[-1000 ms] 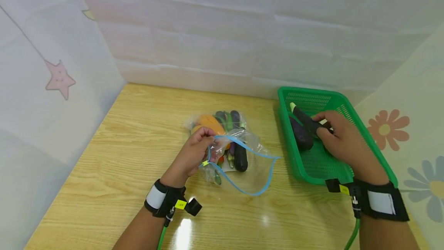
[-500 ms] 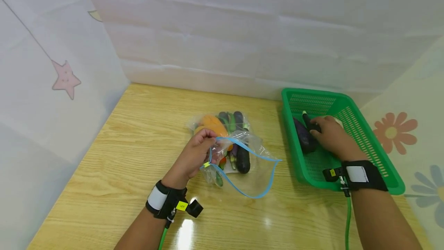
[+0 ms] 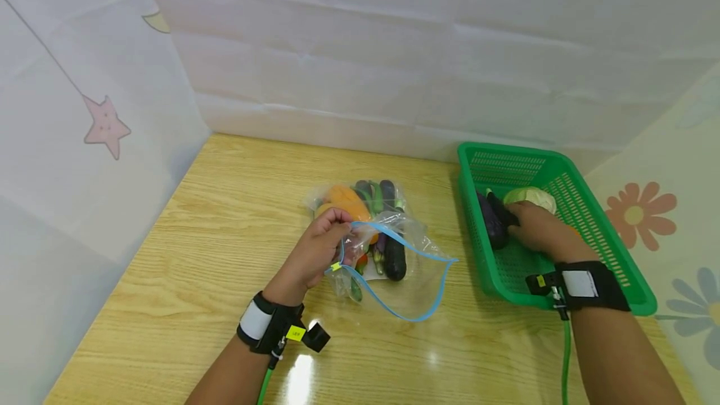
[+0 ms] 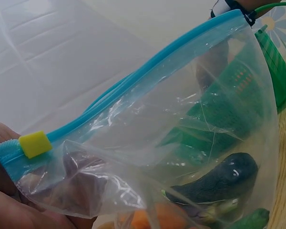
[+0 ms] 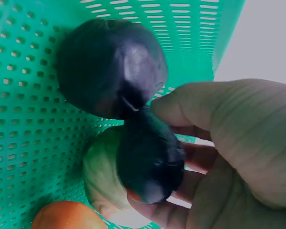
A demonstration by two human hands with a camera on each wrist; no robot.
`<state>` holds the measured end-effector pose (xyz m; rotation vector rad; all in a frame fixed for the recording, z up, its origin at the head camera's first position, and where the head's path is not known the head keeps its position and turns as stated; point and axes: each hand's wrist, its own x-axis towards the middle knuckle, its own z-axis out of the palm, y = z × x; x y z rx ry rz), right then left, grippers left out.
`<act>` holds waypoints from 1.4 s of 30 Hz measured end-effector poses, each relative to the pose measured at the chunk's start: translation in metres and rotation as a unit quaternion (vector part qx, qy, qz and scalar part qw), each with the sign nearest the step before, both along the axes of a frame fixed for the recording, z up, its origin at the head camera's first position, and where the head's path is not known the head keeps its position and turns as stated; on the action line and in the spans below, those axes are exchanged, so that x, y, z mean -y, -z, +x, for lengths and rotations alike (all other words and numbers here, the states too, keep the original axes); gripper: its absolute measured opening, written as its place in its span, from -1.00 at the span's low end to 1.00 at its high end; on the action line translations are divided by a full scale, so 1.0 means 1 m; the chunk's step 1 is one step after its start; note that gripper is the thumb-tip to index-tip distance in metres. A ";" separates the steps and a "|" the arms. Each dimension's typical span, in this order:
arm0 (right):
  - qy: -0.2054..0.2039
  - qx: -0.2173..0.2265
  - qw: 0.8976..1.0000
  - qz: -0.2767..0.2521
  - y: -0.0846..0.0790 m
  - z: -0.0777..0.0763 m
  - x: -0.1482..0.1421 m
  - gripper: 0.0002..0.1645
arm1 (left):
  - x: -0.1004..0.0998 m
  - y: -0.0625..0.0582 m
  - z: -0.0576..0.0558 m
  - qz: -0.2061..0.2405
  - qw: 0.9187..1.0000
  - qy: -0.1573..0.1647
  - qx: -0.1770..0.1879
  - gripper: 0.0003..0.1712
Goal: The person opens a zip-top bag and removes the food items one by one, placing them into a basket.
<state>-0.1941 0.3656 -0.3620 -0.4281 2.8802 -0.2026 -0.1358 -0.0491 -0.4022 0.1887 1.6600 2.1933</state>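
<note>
My left hand point(image 3: 315, 249) pinches the rim of a clear zip bag point(image 3: 422, 286) with a blue mouth and a yellow slider point(image 4: 35, 144). The mouth gapes to the right. Through the plastic I see a dark eggplant point(image 3: 395, 259), an orange vegetable point(image 3: 344, 200) and several green and purple ones. Inside the green basket point(image 3: 489, 274), my right hand point(image 3: 537, 230) grips a slender dark eggplant point(image 5: 150, 160) between thumb and fingers. Against it lies a fatter purple eggplant point(image 5: 109, 67). A pale green cabbage point(image 3: 531, 197) sits just behind the hand.
An orange round vegetable point(image 5: 66, 217) lies in the basket too, mostly hidden by my right hand in the head view. The wooden table point(image 3: 225, 205) meets a white sheet wall point(image 3: 337, 49) at the back. Green cables point(image 3: 565, 355) trail from both wrist straps.
My right hand has moved left and lower into the basket, bringing the slender eggplant beside the fatter one. The cabbage has come into view. My left hand keeps its hold on the bag.
</note>
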 end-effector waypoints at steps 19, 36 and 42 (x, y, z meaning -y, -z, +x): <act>0.000 -0.045 0.999 -0.023 -0.028 0.027 0.023 -0.45 | -0.016 -0.002 0.000 0.029 0.999 0.019 0.000 -0.86; -0.177 -0.214 0.946 -0.166 -0.035 0.093 0.129 -0.83 | -0.043 -0.011 0.002 -0.011 0.999 -0.001 -0.040 -0.82; -0.153 -0.078 0.979 -0.107 -0.006 0.091 0.156 -0.52 | -0.042 -0.012 -0.001 -0.004 1.000 -0.002 -0.031 -0.83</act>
